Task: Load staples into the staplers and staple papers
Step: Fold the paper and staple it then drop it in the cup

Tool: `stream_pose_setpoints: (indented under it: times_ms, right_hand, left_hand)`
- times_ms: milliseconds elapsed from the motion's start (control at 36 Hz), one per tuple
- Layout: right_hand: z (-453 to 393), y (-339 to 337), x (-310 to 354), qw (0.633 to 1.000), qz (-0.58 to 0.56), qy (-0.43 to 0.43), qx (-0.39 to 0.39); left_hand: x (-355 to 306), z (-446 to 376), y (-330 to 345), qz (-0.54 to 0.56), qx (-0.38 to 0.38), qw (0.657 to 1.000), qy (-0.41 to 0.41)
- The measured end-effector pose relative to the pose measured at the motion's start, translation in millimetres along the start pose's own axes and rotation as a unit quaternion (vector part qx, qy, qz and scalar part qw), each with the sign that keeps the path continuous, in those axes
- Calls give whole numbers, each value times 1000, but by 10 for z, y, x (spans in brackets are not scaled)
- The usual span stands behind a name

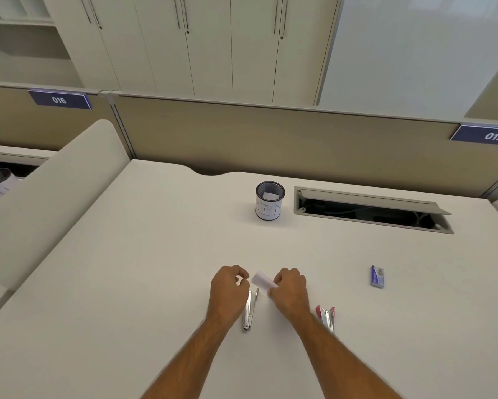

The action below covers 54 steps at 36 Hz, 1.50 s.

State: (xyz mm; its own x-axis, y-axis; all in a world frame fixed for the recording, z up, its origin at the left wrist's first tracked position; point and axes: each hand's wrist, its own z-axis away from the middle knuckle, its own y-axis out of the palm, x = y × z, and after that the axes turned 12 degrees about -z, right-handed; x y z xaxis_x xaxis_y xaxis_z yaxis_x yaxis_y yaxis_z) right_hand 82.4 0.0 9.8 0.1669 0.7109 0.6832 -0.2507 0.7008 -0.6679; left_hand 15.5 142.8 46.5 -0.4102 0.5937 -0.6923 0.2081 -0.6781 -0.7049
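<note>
My right hand (290, 292) grips a small white slip of paper (262, 279), which juts out to the left of its fingers. My left hand (229, 292) hovers close beside it with fingers curled; I cannot see anything in them. A silver stapler (250, 311) lies on the desk just below and between my hands, with its top swung open. A second stapler (326, 315) with red ends lies to the right of my right forearm. A small blue staple box (377, 277) rests further right.
A mesh cup (270, 200) wrapped in a handwritten white label stands at the back of the white desk (144, 254), with a paper slip inside. An open cable tray (371, 210) is right of it. A beige partition (270, 139) closes the far edge.
</note>
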Motion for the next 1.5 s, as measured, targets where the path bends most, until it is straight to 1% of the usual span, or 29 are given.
stream_pose_setpoints:
  times_ms: [111, 167, 278, 333, 417, 500, 556, 611, 694, 778, 889, 1000, 1250, 1500]
  right_hand:
    - [86, -31, -34, 995, -97, -4, 4]
    - [148, -63, -40, 987, -161, -4, 15]
    - [273, -179, 0, 966, -257, -4, 34]
    - [324, -269, 19, 957, -286, -6, 43]
    - [383, -430, 46, 946, -315, -10, 78]
    - [423, -619, 64, 936, -334, -11, 113]
    - [439, -745, 62, 927, -355, -8, 120]
    - [451, -846, 56, 910, -399, -2, 113]
    - [463, -982, 36, 870, -484, 16, 92]
    - [470, -1093, 8, 845, -529, 22, 76]
    - [493, -1190, 0, 837, -544, 9, 48]
    - [525, -1216, 55, 847, -530, -7, 34]
    - [534, -1269, 147, 855, -516, -53, -4]
    - [498, -1272, 130, 851, -524, -38, -18]
  left_hand:
    - [-60, 9, -5, 14, 10, 1000, -5]
    - [-73, 7, -7, 29, 17, 999, -7]
    - [-91, 8, -17, 95, 33, 994, -32]
    - [-119, 14, -20, 140, 58, 987, -49]
    - [-192, 13, -12, 189, 95, 975, -69]
    - [-298, 35, 8, 206, 93, 973, -53]
    - [-364, 74, 26, 219, 85, 971, -41]
    - [-423, 107, 42, 236, 79, 968, -36]
    - [-531, 170, 70, 282, 85, 955, -30]
    - [-626, 225, 93, 320, 93, 942, -26]
    - [-752, 273, 118, 348, 89, 933, -29]
    - [-862, 294, 132, 359, 85, 929, -27]
    - [-1018, 315, 116, 368, 93, 925, -24]
    - [-1031, 281, 91, 362, 84, 928, -32]
